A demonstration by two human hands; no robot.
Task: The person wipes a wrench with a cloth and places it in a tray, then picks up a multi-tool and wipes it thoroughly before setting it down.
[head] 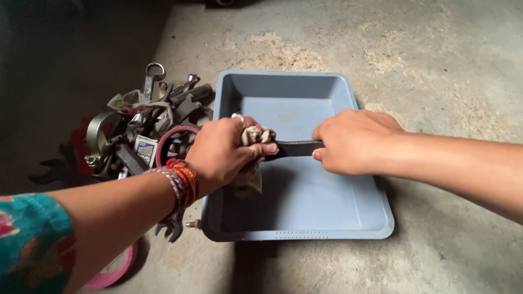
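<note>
1 small box [145, 149], rectangular, white with a blue panel, lies in the tool pile [136, 130] just left of the blue tray [327, 218]; partly hidden.

Coming in soft and natural from the upper right, brightening the concrete floor [436, 60] there. Falling off to near black at the upper left. Casting shadow inside the blue tray [348, 218] beneath both hands. Leaving the tool pile [147, 125] dim and murky. Staying fairly sharp centrally, stretching slightly at the edges.
</note>
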